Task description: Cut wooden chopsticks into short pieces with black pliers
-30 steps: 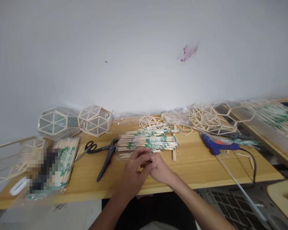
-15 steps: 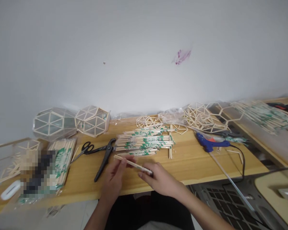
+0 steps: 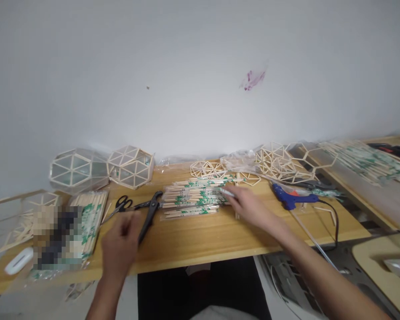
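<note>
My right hand (image 3: 248,205) reaches over the right end of a pile of wrapped chopsticks (image 3: 191,201) on the wooden table (image 3: 200,242). Its fingers are pinched on a thin pale strip (image 3: 227,192). My left hand (image 3: 120,246) hovers near the table's front edge, smeared by motion, just left of the black cutting pliers (image 3: 150,217). I cannot make out its fingers or whether it holds anything.
Black scissors (image 3: 122,206) lie beside the pliers. A blue glue gun (image 3: 290,198) with its cord lies at the right. Stick-built domes (image 3: 130,166) stand at the back left, flat hexagon frames (image 3: 286,165) at the back right. Another chopstick bundle (image 3: 93,220) lies left.
Both hands held one chopstick between them in front of the pile. They have parted: the right moved up to the pile's right end, the left swung left towards the pliers.
</note>
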Motion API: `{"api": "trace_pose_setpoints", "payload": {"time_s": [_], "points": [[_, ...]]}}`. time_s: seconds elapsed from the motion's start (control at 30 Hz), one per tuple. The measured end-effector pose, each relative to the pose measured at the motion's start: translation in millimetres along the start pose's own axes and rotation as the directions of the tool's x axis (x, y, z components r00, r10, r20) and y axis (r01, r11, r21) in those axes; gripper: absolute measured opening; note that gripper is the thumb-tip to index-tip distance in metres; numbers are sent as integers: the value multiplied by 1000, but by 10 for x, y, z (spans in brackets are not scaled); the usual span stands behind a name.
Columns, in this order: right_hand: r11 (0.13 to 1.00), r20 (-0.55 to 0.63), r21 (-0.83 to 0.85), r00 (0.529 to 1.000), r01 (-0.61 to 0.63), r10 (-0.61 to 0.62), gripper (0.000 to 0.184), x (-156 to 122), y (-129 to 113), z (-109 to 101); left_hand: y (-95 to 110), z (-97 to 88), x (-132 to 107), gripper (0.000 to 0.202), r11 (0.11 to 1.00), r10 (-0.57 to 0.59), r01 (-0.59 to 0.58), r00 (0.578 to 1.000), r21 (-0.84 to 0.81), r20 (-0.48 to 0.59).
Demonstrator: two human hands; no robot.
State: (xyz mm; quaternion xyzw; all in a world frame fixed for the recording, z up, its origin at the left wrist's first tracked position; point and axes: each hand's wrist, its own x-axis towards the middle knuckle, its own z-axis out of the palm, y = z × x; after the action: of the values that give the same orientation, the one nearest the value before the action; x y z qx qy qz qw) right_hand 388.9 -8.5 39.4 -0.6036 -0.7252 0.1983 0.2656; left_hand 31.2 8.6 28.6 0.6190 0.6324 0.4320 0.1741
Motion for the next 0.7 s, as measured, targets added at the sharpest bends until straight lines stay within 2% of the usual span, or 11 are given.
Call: {"api": "trace_pose_setpoints", "payload": {"time_s": [0.03, 0.1, 0.2, 0.3, 0.4, 0.53, 0.7], "points": [[995, -27, -101, 999, -20, 18, 20, 157, 45, -33, -61, 50, -35, 27, 978, 13, -32, 996, 205, 90], [952, -20, -295, 997, -82, 80, 16, 465, 148, -61, -171, 133, -78, 31, 880, -75, -41, 972, 472, 224], [872, 62, -474, 984, -118, 167, 19, 814, 311, -22, -276, 165, -69, 47, 761, -274, 43, 926, 647, 259], [850, 93, -514, 978, -113, 186, 23, 970, 411, 48, -318, 130, -33, 49, 725, -359, 53, 880, 687, 311], [840, 85, -533, 981, -105, 176, 25, 965, 366, 83, -345, 116, -18, 44, 723, -381, 28, 850, 690, 364], [855, 87, -518, 993, -20, 76, 24, 839, 113, 132, -412, 143, 2, 42, 719, -380, 41, 858, 693, 344], [908, 219, -397, 974, 136, -50, 19, 722, -137, 388, -467, 174, 29, 45, 726, -384, 72, 868, 684, 315]]}}
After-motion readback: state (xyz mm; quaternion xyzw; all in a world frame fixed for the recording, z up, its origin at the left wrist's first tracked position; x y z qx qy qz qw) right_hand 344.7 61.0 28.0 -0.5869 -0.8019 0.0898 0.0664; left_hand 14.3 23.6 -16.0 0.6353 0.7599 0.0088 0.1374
